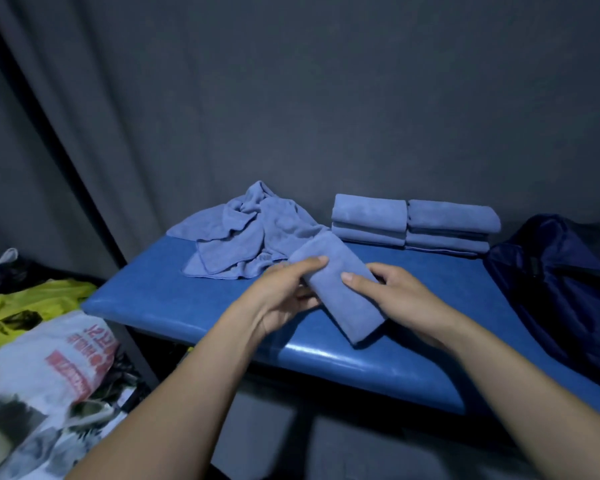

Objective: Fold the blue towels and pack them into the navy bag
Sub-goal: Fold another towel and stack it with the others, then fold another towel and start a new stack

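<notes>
Blue towels: we pinch one soft folded blue microfibre towel (340, 289) between left hand (284, 292) and right hand (392, 296). Beyond our fingers, two folded stacks (413, 221) wait; a crumpled pile (246, 230) remains, the navy fabric bag (555, 285) lies right, seemingly unpacked.

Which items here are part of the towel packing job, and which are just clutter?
Job: folded towel held by left hand and right hand; unfolded towels; folded stacks; navy bag.
Clutter: yellow bag; white printed bag.
</notes>
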